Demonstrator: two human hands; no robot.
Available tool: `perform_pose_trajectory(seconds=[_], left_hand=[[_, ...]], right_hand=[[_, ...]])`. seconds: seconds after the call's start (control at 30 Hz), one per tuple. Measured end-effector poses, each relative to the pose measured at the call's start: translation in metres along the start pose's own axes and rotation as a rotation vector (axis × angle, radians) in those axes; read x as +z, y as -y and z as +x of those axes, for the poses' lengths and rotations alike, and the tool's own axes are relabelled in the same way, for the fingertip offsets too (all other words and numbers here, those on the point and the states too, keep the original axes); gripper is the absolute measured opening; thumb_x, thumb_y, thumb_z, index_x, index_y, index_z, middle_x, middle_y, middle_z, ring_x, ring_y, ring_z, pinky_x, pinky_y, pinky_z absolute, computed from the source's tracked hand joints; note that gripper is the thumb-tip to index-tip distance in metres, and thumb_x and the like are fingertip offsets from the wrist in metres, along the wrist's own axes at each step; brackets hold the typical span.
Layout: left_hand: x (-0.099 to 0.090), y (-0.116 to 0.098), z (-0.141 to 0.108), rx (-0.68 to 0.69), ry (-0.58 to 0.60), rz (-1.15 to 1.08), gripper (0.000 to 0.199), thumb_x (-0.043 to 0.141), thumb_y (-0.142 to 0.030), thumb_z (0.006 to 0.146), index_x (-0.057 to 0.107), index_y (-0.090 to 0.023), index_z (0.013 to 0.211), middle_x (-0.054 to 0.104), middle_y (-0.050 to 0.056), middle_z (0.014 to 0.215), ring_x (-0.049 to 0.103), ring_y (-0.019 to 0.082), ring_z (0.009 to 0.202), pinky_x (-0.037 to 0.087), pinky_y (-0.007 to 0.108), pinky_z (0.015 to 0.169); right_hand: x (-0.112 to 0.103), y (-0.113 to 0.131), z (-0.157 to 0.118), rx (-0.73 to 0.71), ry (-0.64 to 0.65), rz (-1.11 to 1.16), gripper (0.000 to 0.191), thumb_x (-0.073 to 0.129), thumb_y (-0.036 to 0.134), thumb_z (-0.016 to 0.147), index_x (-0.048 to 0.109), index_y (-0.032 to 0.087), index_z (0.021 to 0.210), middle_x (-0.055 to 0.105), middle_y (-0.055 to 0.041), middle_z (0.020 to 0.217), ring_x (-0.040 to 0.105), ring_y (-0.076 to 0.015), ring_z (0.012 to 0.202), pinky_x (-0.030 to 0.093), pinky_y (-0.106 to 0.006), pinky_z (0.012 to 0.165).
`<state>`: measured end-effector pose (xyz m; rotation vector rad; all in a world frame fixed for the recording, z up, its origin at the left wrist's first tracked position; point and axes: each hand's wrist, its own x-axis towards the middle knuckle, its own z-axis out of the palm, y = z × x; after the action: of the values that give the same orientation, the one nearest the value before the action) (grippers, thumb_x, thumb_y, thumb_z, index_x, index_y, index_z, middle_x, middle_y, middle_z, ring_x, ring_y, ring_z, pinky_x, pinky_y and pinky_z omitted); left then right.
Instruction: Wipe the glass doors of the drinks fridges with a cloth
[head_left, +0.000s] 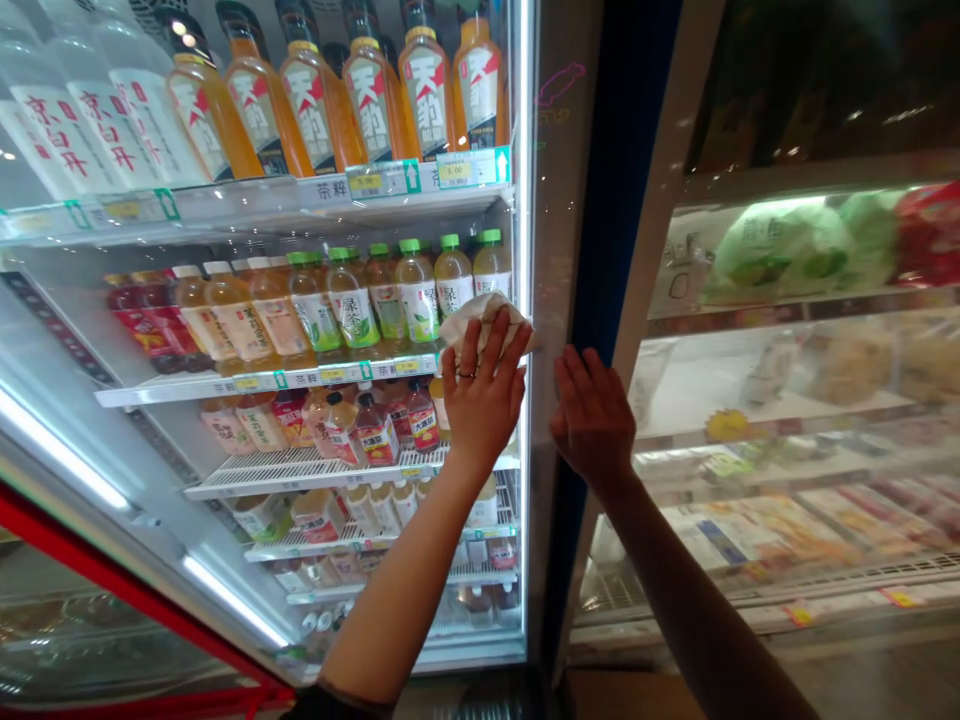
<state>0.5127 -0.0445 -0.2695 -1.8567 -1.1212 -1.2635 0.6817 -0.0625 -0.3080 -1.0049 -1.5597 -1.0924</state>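
My left hand point(484, 385) presses a crumpled white cloth point(484, 312) against the glass door of a lit drinks fridge, near the door's right edge. A ring shows on one finger. Behind the glass, close to the cloth, stand green-capped tea bottles point(418, 290). To the right, my right hand point(594, 415) rests against the dark door frame point(559, 250) between two fridges. Its fingers point upward and lie close together, and I see nothing held in it. The thumb is partly folded in.
Amber bottles point(367, 90) fill the top shelf beside clear water bottles point(82, 110). Lower shelves point(300, 480) carry more drinks. On the right, another chilled case holds green bags point(780, 245) and packaged food point(780, 530). A red edge point(135, 590) runs across the lower left.
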Motion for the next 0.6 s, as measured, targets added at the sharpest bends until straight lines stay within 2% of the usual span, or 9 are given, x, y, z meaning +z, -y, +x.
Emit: perform_pose_trajectory(seconds=[0.07,0.23,0.37,0.47,0.6], left_hand=[[0.002,-0.003,-0.006,-0.017,0.009,-0.013,0.064,0.055,-0.027,0.109,0.038,-0.039,0.170,0.036,0.001,0.176,0.025,0.025,0.169,0.005,0.053,0.142],[0.015,-0.011,-0.028,0.042,0.017,-0.004,0.066,0.056,-0.029,0.109,0.036,-0.039,0.171,0.042,0.001,0.174,0.023,0.024,0.169,0.001,0.050,0.142],[0.018,-0.012,-0.016,0.084,0.002,0.006,0.066,0.055,-0.030,0.110,0.034,-0.040,0.172,0.040,-0.001,0.175,0.023,0.022,0.169,0.001,0.048,0.142],[0.014,-0.011,-0.007,0.067,-0.024,0.018,0.065,0.053,-0.029,0.111,0.034,-0.040,0.172,0.040,-0.002,0.175,0.021,0.020,0.170,0.001,0.046,0.142],[0.012,-0.014,-0.018,0.037,-0.051,0.037,0.064,0.054,-0.029,0.111,0.036,-0.037,0.171,0.040,-0.001,0.175,0.016,0.019,0.171,-0.003,0.045,0.142]], right_hand=[[0.001,-0.011,0.001,0.026,-0.049,-0.041,0.067,0.052,0.011,0.099,0.048,0.015,0.165,0.064,-0.0151,0.159,0.052,-0.0278,0.157,0.037,-0.047,0.133],[0.013,-0.028,-0.002,0.038,-0.058,-0.052,0.066,0.049,0.010,0.101,0.046,0.014,0.167,0.064,-0.0166,0.159,0.053,-0.0295,0.156,0.040,-0.049,0.132],[0.013,-0.029,-0.004,0.022,-0.079,-0.026,0.068,0.051,0.009,0.100,0.044,0.014,0.168,0.064,-0.0165,0.159,0.050,-0.0291,0.158,0.040,-0.048,0.132],[0.011,-0.029,-0.005,0.032,-0.043,-0.014,0.068,0.049,0.009,0.100,0.044,0.016,0.168,0.065,-0.0161,0.159,0.052,-0.0298,0.157,0.040,-0.050,0.131],[0.011,-0.029,-0.007,0.054,-0.040,0.004,0.067,0.047,0.010,0.100,0.047,0.018,0.166,0.066,-0.0154,0.157,0.053,-0.0302,0.156,0.041,-0.052,0.131]])
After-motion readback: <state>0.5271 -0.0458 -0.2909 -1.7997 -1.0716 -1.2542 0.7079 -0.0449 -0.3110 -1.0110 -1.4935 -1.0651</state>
